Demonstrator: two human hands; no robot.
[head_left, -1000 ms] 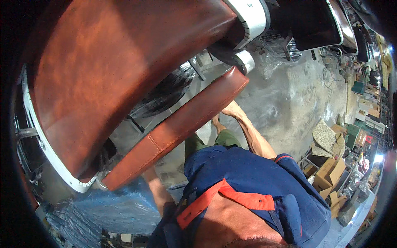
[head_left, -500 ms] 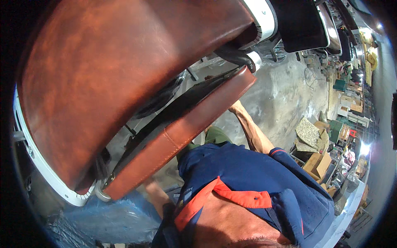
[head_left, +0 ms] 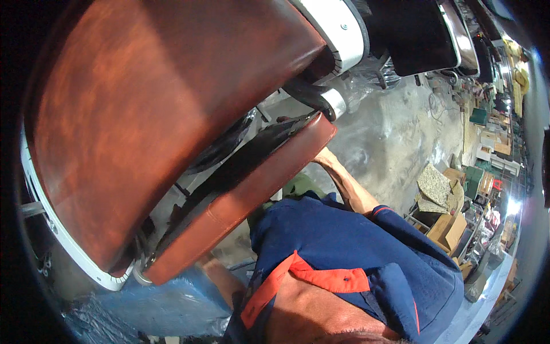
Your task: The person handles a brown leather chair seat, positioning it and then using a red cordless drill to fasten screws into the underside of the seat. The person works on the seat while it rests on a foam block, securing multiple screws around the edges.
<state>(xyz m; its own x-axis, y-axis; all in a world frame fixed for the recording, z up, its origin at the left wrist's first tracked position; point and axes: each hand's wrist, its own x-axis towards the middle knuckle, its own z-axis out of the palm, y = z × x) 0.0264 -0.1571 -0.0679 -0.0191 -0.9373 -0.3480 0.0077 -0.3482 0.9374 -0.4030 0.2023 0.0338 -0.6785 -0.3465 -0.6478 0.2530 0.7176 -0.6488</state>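
Note:
A big brown leather chair shell (head_left: 172,114) with a white rim (head_left: 63,246) fills the upper left, tipped close to my head. Its brown padded armrest (head_left: 246,200) slants across the middle, with a black and chrome fitting (head_left: 321,100) at its upper end. My right hand (head_left: 322,157) reaches up to the armrest's far end, and its fingers are hidden behind the pad. My left forearm (head_left: 220,281) runs up under the armrest's lower end, where the hand is hidden. My blue shirt with an orange collar (head_left: 344,252) lies below.
Grey concrete floor (head_left: 395,137) spreads to the right. Cardboard boxes (head_left: 447,229), stone slabs (head_left: 432,186) and green crates (head_left: 475,178) crowd the right edge. A second dark chair (head_left: 412,34) stands at the top. Blue plastic wrap (head_left: 154,304) lies at the lower left.
The chair has come closer and fills more of the picture. Its armrest has swung up to the right, and my right arm has followed it.

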